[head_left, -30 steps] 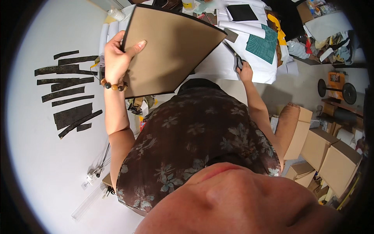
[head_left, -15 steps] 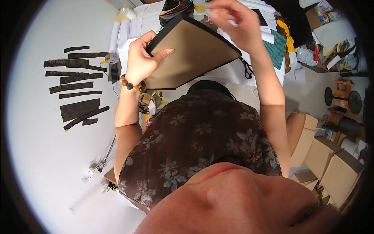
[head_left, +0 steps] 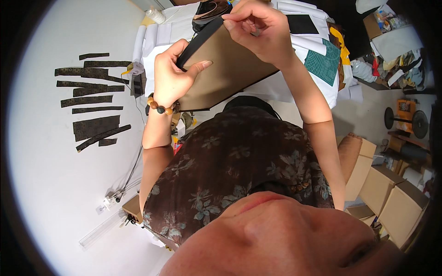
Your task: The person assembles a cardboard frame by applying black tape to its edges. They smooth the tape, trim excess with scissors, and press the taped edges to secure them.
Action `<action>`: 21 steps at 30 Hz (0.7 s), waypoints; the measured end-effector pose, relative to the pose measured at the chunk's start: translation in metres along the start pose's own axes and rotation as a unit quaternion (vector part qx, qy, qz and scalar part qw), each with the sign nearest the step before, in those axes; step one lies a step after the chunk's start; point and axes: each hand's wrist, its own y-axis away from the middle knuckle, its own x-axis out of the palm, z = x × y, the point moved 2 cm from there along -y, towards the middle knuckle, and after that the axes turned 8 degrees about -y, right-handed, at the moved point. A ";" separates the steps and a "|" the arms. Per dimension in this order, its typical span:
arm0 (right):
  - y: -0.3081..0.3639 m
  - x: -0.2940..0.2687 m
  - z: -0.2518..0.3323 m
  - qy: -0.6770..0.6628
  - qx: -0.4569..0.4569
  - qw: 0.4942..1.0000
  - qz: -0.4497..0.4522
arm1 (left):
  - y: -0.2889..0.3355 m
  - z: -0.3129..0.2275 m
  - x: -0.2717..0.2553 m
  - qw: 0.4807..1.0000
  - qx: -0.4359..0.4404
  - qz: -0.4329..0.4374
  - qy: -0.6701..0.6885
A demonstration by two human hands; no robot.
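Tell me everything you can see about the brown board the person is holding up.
The brown board is a flat, stiff panel that looks like cardboard, tan on the face toward the camera, with a dark upper edge. It is held tilted in the air above the white-covered table. The left hand grips its left end, thumb across the tan face. The right hand pinches the dark upper edge. Its lower corner points toward the person's chest.

Both arms reach up and forward, elbows bent. The left hand (head_left: 171,78) is raised with its wrist straight, fingers curled over the top and thumb stretched out to the right, pressed flat. The right hand (head_left: 260,30) is higher, wrist bent, with thumb and forefinger pinched together.
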 end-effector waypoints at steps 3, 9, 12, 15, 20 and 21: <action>0.004 0.004 -0.013 -0.119 0.018 0.993 -0.022 | 0.001 -0.002 0.003 0.999 0.031 -0.025 0.003; 0.007 0.005 -0.023 -0.220 0.057 0.974 -0.024 | 0.001 0.001 0.007 0.999 0.033 -0.028 0.004; 0.004 0.002 -0.003 -0.079 0.080 0.994 0.008 | -0.004 0.017 0.005 1.000 0.015 -0.004 0.007; 0.014 -0.016 0.001 -0.023 0.147 0.987 -0.061 | -0.010 0.020 -0.002 0.997 -0.004 0.006 0.076; 0.085 -0.086 -0.057 -0.035 0.244 0.944 -0.218 | -0.038 0.081 -0.034 0.975 -0.077 0.013 0.208; 0.100 -0.086 -0.070 -0.012 0.264 0.937 -0.228 | -0.041 0.094 -0.053 0.974 -0.095 0.031 0.206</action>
